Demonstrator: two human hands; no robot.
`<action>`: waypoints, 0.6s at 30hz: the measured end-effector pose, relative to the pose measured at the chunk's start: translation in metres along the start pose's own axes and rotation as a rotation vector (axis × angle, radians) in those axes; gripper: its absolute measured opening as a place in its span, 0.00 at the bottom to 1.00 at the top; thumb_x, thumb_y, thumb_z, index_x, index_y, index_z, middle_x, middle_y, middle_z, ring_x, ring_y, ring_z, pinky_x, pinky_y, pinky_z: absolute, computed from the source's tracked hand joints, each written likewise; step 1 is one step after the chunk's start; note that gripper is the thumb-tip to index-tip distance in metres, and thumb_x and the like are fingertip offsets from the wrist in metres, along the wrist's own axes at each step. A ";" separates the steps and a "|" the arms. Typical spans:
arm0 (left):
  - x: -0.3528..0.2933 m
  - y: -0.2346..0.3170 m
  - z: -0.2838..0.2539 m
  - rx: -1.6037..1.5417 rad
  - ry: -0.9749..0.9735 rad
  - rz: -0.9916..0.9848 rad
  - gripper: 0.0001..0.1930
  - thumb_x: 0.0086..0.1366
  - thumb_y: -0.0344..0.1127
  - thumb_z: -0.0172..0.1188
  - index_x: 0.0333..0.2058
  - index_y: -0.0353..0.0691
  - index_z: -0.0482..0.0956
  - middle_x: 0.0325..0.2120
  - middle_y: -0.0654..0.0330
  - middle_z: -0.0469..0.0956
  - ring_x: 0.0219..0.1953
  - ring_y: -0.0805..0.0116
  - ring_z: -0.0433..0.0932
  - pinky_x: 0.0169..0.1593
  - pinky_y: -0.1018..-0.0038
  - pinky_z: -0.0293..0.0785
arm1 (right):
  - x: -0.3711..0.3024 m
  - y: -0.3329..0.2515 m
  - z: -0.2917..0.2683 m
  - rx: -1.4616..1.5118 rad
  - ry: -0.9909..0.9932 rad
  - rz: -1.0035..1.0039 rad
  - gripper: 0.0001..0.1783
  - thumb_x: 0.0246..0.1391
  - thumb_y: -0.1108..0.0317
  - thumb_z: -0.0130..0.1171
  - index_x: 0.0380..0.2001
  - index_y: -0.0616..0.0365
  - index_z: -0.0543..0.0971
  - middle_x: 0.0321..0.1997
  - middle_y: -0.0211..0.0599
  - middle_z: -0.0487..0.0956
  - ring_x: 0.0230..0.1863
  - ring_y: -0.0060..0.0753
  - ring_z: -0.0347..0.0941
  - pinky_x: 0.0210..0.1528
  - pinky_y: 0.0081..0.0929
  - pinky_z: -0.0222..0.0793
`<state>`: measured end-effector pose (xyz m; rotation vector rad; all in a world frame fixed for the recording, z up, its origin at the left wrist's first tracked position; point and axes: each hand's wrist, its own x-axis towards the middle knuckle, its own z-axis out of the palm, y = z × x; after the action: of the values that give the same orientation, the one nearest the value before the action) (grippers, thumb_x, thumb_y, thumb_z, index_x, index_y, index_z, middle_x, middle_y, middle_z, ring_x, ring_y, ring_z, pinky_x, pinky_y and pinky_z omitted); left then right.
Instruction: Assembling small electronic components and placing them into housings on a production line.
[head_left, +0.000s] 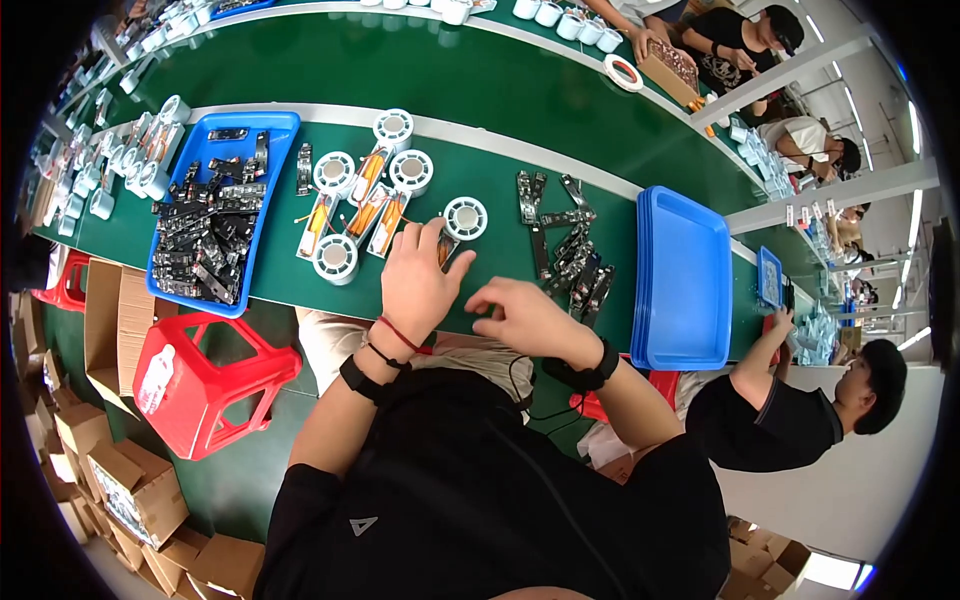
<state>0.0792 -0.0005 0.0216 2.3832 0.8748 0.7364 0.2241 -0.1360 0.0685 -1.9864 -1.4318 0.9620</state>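
Note:
My left hand (420,278) is closed around the body of a white unit with a round vented head (465,218), thumb on one side and fingers on the other. Most of that body is hidden under the hand. To its right, my right hand (530,318) hovers at the table's near edge, fingers loosely bent and apart, nothing visible in them. Several similar white units (335,258) lie left of my left hand, their long bodies showing orange parts and wires. Beyond my right hand is a loose pile of black strip-shaped parts (572,255).
A blue tray (288,125) full of black parts lies at the left. Stacked blue trays (690,275) stand at the right. A red stool (205,375) and cardboard boxes (140,485) are on the left floor. A co-worker (790,410) sits at the right; others work across the green table (330,65).

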 end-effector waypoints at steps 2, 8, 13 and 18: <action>-0.006 0.002 0.006 -0.114 -0.076 -0.043 0.31 0.59 0.36 0.72 0.61 0.38 0.72 0.51 0.49 0.73 0.51 0.48 0.74 0.53 0.58 0.74 | 0.003 0.014 -0.006 -0.121 0.257 -0.020 0.11 0.56 0.66 0.66 0.42 0.58 0.84 0.39 0.42 0.83 0.37 0.44 0.82 0.41 0.36 0.77; -0.007 0.005 0.016 -0.343 -0.201 -0.043 0.32 0.57 0.31 0.73 0.60 0.37 0.73 0.49 0.49 0.75 0.51 0.47 0.76 0.53 0.59 0.76 | 0.063 0.054 -0.044 -0.596 0.536 0.299 0.13 0.58 0.59 0.62 0.40 0.57 0.83 0.40 0.45 0.82 0.41 0.54 0.81 0.46 0.49 0.77; -0.019 0.009 0.000 -0.301 -0.076 0.144 0.30 0.56 0.29 0.73 0.58 0.38 0.75 0.51 0.50 0.76 0.53 0.49 0.76 0.55 0.60 0.75 | 0.050 0.055 -0.059 -0.604 0.491 0.257 0.13 0.57 0.63 0.63 0.42 0.58 0.83 0.40 0.46 0.82 0.42 0.54 0.81 0.46 0.49 0.77; -0.030 0.025 -0.051 -0.073 0.148 0.297 0.29 0.56 0.30 0.72 0.58 0.41 0.76 0.47 0.53 0.76 0.50 0.51 0.76 0.56 0.60 0.71 | -0.011 -0.016 -0.062 -0.402 0.542 0.227 0.09 0.57 0.72 0.63 0.41 0.60 0.82 0.38 0.44 0.82 0.37 0.45 0.81 0.40 0.37 0.78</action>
<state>0.0380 -0.0252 0.0647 2.4439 0.5429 1.0511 0.2616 -0.1413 0.1217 -2.4879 -1.1650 0.1748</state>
